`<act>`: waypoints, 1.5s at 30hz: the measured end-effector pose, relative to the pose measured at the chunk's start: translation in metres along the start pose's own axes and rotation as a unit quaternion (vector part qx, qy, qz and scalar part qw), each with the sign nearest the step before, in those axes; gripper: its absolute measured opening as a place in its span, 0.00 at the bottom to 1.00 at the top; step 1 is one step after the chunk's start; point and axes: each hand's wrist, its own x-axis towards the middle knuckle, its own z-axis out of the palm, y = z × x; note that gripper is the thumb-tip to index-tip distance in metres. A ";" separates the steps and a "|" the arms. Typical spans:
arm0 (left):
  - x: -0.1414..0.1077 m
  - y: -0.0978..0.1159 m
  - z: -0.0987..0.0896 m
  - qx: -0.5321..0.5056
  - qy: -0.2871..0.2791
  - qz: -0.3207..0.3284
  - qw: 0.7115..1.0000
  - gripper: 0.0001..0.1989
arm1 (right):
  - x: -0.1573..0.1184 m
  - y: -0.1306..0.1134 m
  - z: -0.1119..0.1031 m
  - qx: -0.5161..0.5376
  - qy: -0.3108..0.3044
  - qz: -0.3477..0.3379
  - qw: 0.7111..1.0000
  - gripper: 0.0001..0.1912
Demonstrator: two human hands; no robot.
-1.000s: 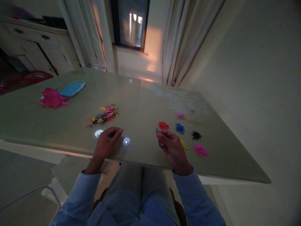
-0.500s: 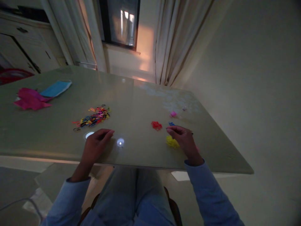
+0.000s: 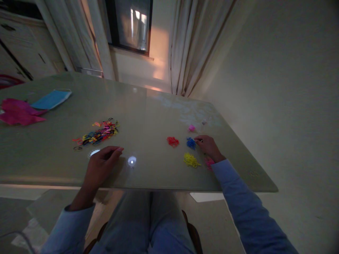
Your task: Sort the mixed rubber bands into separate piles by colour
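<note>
My right hand is closed in a pinch at the right edge of a small blue pile of rubber bands; whatever its fingertips hold is too small to make out. Nearby lie a red pile of rubber bands, a yellow pile and a pink pile, partly covered by my right wrist. My left hand rests on the table with thumb and fingers together, their contents hidden. Just beyond it spreads a mixed heap of coloured rubber bands.
On the table, a blue face mask and a crumpled pink piece lie at the left. A bright pink bunch and a small clear item sit toward the far right. A wall borders the right side.
My right hand has moved slightly up and to the right, uncovering the blue and yellow piles. My left hand stays in much the same pose, while the view has shifted a little.
</note>
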 end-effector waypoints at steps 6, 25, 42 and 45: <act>0.000 -0.002 0.000 -0.017 0.002 0.001 1.000 0.18 | -0.025 -0.010 -0.021 0.004 0.016 -0.005 1.000 0.10; 0.002 -0.003 0.001 -0.055 -0.013 0.040 0.998 0.18 | -0.111 -0.102 0.075 0.253 -0.088 -0.162 0.950 0.10; 0.067 -0.031 -0.078 0.381 0.018 0.085 0.921 0.17 | -0.113 -0.100 0.074 0.301 -0.085 -0.162 0.936 0.11; 0.072 -0.033 -0.079 0.396 -0.002 0.088 0.914 0.17 | -0.113 -0.098 0.076 0.296 -0.083 -0.171 0.936 0.11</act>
